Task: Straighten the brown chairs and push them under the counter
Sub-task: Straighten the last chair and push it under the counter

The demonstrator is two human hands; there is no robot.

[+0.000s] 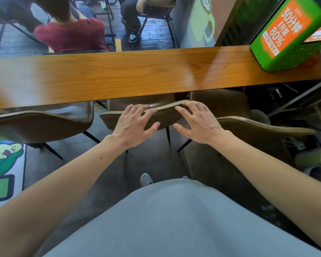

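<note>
Grey shirt (174, 219) and bare forearms lead to frame centre, where left hand (135, 123) and right hand (196, 121) lie spread, fingers nearly straight, on the middle brown chair (162, 116) backrest's top edge, its seat partly beneath the wooden counter (137, 75).

Bright, soft daylight comes from beyond the worktop (119, 75), ahead of the left grip (135, 123) and right grip (196, 123). It lays pale glare on the glossy wood, strongest far left of the left grip. The chair (163, 116) under both grips is shaded, and the floor (152, 160) behind them is dim. The wide lens bows the worktop's edges. The green box (285, 34) far right of the right grip smears at its lower corner.
</note>
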